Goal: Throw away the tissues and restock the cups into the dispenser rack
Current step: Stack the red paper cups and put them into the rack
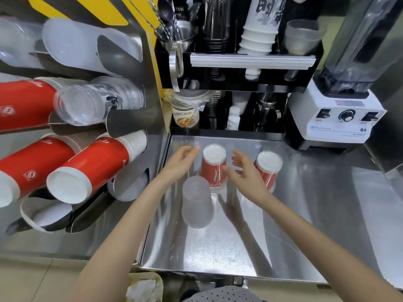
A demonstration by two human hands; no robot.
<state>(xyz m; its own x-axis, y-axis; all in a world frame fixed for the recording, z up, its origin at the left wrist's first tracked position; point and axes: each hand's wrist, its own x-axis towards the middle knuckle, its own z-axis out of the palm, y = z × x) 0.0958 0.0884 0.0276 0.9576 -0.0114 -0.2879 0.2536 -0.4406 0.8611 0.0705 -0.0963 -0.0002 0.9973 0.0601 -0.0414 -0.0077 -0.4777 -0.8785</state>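
Three cups stand upside down on the steel counter (218, 247). A red paper cup (213, 166) is in the middle, a second red cup (267, 168) stands to its right, and a frosted plastic cup (197, 203) is nearer to me. My left hand (182, 161) and my right hand (244, 173) flank the middle red cup, fingers spread, neither touching it. The dispenser rack (130, 125) on the left holds stacks of red, clear and frosted cups lying sideways. Crumpled tissues (141, 288) lie in a bin below the counter edge.
A black shelf unit (239, 83) at the back holds utensils, cup stacks and bottles. A white blender (335, 114) stands at the back right. The counter's front edge runs just above the bin.
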